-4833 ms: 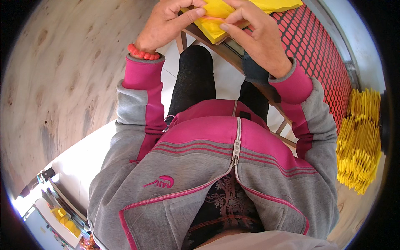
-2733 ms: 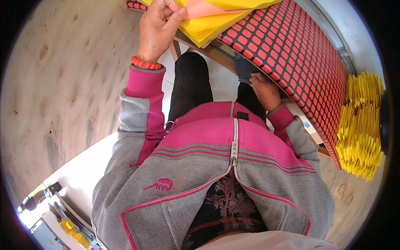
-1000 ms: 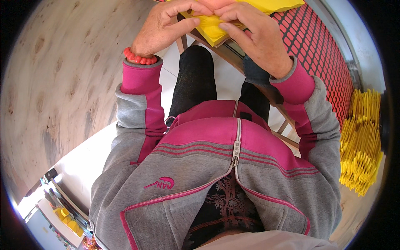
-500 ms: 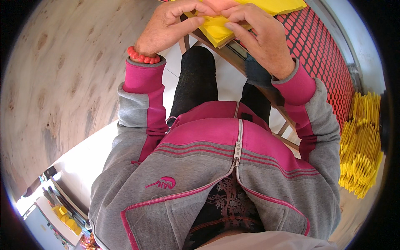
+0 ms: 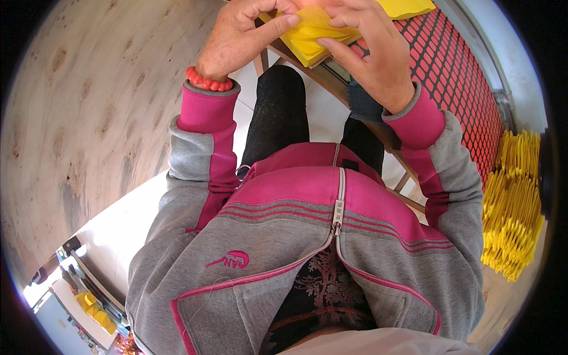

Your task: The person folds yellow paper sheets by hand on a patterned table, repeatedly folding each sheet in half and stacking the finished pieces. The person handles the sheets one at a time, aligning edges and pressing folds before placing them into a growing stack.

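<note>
One stack of yellow sheets (image 5: 310, 36), lying at the near edge of the wooden tabletop (image 5: 331, 80). Left hand (image 5: 239, 38): fingers pinched closed on the top sheet's near-left corner. Right hand (image 5: 370, 50): fingers curled, gripping the same sheet's right side. Right of the stack: red mesh panel (image 5: 467, 89); beyond it, bundle of yellow pieces (image 5: 515, 201). Left of the stack: plywood board (image 5: 89, 100).
</note>
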The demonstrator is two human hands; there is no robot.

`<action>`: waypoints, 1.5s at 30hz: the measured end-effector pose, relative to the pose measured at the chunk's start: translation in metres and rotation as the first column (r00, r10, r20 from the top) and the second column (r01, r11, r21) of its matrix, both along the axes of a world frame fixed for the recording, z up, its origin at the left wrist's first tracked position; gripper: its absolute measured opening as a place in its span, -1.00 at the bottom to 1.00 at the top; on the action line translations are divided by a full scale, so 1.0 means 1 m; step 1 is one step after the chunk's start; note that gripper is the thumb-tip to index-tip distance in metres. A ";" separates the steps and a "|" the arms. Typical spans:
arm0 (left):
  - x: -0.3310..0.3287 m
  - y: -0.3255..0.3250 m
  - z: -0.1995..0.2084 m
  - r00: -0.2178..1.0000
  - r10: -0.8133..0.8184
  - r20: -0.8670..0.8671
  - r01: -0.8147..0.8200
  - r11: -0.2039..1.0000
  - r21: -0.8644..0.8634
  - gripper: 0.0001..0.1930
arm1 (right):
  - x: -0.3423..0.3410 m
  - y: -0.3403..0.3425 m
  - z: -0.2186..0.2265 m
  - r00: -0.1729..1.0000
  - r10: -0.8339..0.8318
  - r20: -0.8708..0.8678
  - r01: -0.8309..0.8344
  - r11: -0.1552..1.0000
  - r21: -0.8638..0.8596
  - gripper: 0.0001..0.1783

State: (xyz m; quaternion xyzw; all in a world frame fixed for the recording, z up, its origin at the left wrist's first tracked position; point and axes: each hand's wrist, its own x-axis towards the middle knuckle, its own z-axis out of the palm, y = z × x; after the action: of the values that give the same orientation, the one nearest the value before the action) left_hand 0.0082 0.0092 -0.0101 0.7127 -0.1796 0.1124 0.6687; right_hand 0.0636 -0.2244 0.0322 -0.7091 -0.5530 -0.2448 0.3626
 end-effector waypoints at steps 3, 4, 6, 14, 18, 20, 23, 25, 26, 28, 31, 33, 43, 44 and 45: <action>0.002 0.000 -0.001 1.000 -0.017 0.026 0.017 1.000 -0.023 -0.98 | 0.001 0.002 0.000 0.996 0.019 0.089 -0.021 0.999 0.028 -0.69; 0.002 0.000 -0.002 1.000 -0.013 0.021 0.014 1.000 -0.024 -0.98 | 0.001 0.002 0.000 0.993 0.018 0.113 -0.017 1.000 -0.014 -0.72; 0.002 0.000 -0.002 1.000 -0.009 0.016 0.009 1.000 -0.019 -0.98 | 0.001 0.004 0.000 0.990 0.014 0.140 -0.008 0.999 -0.043 -0.77; 0.001 0.003 0.000 0.999 0.024 0.042 -0.027 0.996 0.085 -0.98 | 0.000 0.004 -0.001 0.998 0.017 -0.058 -0.021 0.997 -0.068 -0.83; -0.001 0.003 0.005 0.992 0.039 0.119 -0.057 0.987 0.148 -0.96 | -0.001 0.005 0.000 0.993 0.026 -0.119 -0.032 0.998 -0.053 -0.83; -0.004 0.004 0.009 0.990 0.053 0.133 -0.080 0.977 0.200 -0.94 | -0.001 0.005 0.000 0.991 0.020 -0.130 -0.028 0.998 -0.059 -0.83; -0.013 0.006 0.013 0.989 -0.011 -0.148 0.011 1.000 0.002 -0.93 | -0.001 0.005 -0.001 0.988 0.024 -0.155 -0.032 0.998 -0.049 -0.83; -0.007 0.007 0.013 0.989 0.042 0.140 -0.071 0.975 0.212 -0.92 | -0.001 0.005 -0.002 0.989 0.016 -0.148 -0.024 0.998 -0.057 -0.83; -0.004 0.007 0.012 0.958 0.044 0.283 -0.133 0.944 0.302 -0.92 | -0.001 0.005 -0.002 0.989 0.012 -0.144 -0.021 0.998 -0.062 -0.83; -0.001 0.006 0.008 0.940 0.068 0.335 -0.177 0.935 0.307 -0.92 | -0.001 0.005 -0.002 0.990 0.009 -0.142 -0.018 0.998 -0.062 -0.83; -0.001 0.008 0.006 0.971 0.073 0.228 -0.139 0.947 0.289 -0.93 | -0.001 0.005 -0.002 0.990 0.012 -0.142 -0.021 0.998 -0.059 -0.83; -0.003 0.009 0.006 0.986 0.064 0.157 -0.103 0.960 0.261 -0.93 | -0.001 0.005 -0.002 0.990 0.016 -0.140 -0.024 0.998 -0.055 -0.83; 0.000 0.005 0.003 0.972 0.072 0.226 -0.128 0.961 0.247 -0.89 | -0.001 0.006 -0.003 0.991 0.010 -0.134 -0.017 0.998 -0.053 -0.82; 0.000 0.006 0.004 0.967 0.069 0.245 -0.136 0.954 0.266 -0.88 | -0.001 0.005 -0.003 0.991 0.007 -0.132 -0.014 0.998 -0.056 -0.82; 0.000 0.007 0.005 0.964 0.067 0.256 -0.145 0.943 0.299 -0.87 | -0.001 0.005 -0.003 0.991 0.005 -0.132 -0.012 0.998 -0.055 -0.83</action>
State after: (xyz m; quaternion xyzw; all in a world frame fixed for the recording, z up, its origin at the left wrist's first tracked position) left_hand 0.0078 0.0162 -0.0053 0.7999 -0.2365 0.2047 0.5122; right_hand 0.0627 -0.2190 0.0288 -0.7311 -0.5375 -0.1802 0.3796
